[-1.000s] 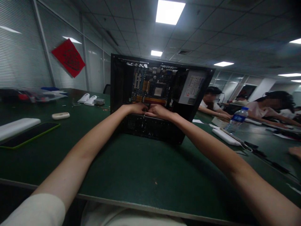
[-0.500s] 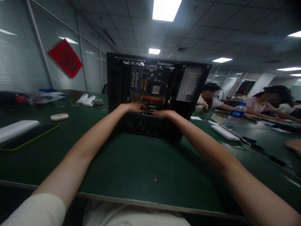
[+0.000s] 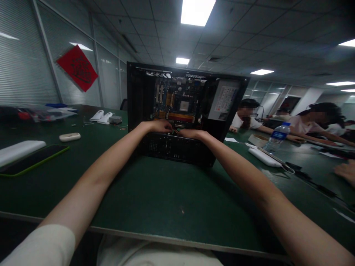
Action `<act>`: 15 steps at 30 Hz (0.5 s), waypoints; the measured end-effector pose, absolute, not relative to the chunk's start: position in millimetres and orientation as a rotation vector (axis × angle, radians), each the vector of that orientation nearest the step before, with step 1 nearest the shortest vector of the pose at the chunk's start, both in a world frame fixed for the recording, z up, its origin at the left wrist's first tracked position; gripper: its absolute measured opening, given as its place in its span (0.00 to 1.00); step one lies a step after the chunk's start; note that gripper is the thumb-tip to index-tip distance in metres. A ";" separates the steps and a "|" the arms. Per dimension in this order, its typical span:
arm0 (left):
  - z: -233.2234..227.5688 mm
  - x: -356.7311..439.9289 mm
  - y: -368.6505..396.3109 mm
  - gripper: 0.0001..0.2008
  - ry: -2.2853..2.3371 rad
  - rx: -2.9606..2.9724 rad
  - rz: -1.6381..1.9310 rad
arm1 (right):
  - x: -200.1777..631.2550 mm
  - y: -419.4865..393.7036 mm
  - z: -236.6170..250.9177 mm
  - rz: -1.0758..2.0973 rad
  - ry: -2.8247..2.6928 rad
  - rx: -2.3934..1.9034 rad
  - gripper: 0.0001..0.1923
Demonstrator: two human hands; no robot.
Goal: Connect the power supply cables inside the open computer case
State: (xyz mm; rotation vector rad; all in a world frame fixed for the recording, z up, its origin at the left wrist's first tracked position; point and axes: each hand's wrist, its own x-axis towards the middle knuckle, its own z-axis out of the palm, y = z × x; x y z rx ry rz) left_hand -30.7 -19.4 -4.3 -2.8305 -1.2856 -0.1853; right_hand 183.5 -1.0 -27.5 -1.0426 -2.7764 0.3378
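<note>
An open black computer case point(image 3: 141, 99) stands on the green table point(image 3: 155, 195), its side off and its blue motherboard point(image 3: 177, 98) facing me, a grey power supply point(image 3: 225, 99) at its upper right. My left hand point(image 3: 161, 126) and my right hand point(image 3: 190, 133) reach over the case's lower edge, close together, at the bottom of the motherboard by the red and orange connectors. The fingertips are hidden inside the case, so what they touch or hold does not show.
At the left lie a white slab point(image 3: 19, 151), a green-edged phone point(image 3: 33, 159) and a small white device point(image 3: 70, 137). A water bottle point(image 3: 275, 139) and a white bar point(image 3: 264, 157) stand right of the case. Other people sit at the far right; someone's hand point(image 3: 345, 171) rests there.
My right hand has sunk lower behind the case's edge, and my left hand stays at the board's bottom. The view has shifted slightly.
</note>
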 end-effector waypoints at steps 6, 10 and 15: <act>2.4 -33.5 -18.8 0.20 -1.279 -2.771 -0.153 | 175.8 -5.5 -21.1 -0.126 -2.524 -1.012 0.23; 10.8 -29.7 -25.6 0.23 -1.260 -2.830 -0.185 | 176.1 -6.1 -18.4 -0.241 -2.220 -0.945 0.24; 28.2 -20.6 -46.2 0.28 -1.199 -2.921 -0.206 | 178.1 -7.2 -12.9 -0.262 -1.951 -0.863 0.24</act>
